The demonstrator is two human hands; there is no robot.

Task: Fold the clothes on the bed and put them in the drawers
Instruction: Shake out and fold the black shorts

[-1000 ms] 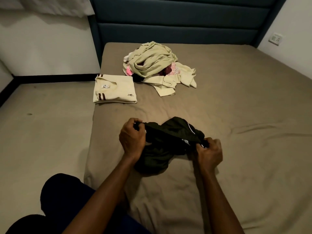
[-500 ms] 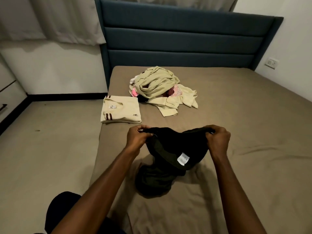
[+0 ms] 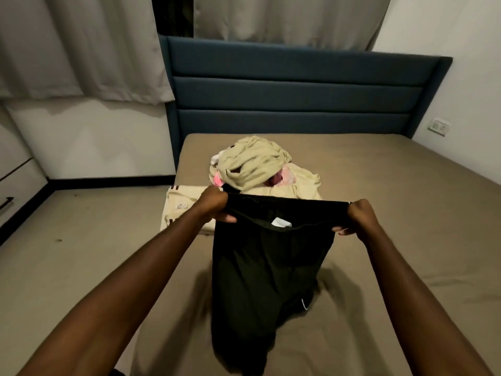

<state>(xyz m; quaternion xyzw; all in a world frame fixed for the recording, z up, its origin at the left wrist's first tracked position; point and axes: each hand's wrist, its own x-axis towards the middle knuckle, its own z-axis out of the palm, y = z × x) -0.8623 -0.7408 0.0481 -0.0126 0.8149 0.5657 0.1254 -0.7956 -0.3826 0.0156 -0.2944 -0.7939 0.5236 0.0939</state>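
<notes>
Left hand (image 3: 214,204) & right hand (image 3: 359,218) pinch waistband of dark cloth trousers (image 3: 268,272), hung over near tan bed (image 3: 379,240); keep band taut, legs aligned before folding.

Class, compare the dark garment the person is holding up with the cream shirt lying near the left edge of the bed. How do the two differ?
The dark garment is almost black; the cream shirt is pale with dark stripes. The dark garment hangs unfolded, stretched by its top edge between the left hand and right hand; the cream shirt lies folded flat on the bed, untouched. Both show a small white label.
</notes>
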